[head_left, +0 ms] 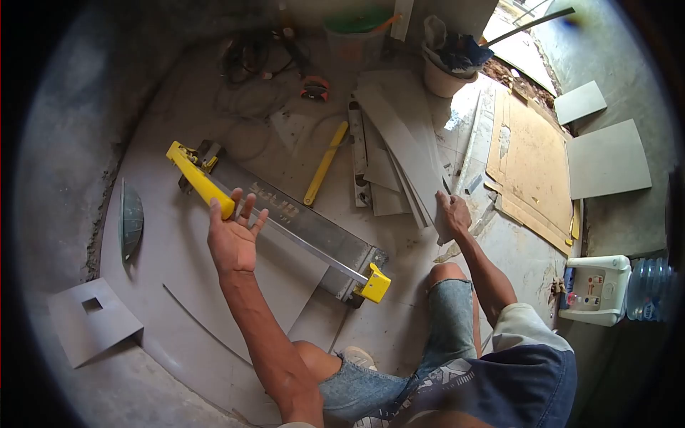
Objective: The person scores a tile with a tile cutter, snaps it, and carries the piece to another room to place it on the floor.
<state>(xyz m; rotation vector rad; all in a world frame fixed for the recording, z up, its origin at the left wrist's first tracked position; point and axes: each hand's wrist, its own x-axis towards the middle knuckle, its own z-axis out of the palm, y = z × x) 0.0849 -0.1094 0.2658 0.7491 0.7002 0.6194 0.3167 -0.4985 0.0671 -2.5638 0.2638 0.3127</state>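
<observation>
Tile cutter (pixel 314 232) left of centre in the frame, yellow handle (pixel 203 189) at loosely spread left hand (pixel 235 242); right hand (pixel 454 214) clenched around thin item (pixel 447 187), mostly hidden.

A dark bowl (pixel 131 220) sat by the left wall; a red-and-black power tool (pixel 314 88) lay on the floor near a bucket (pixel 349 48) with a green top; a pale bin (pixel 446 77) held dark cloth (pixel 465 57); cardboard (pixel 531 171) lay at right, near a white plastic container (pixel 606 264) beside a clear blue bottle (pixel 648 285).
</observation>
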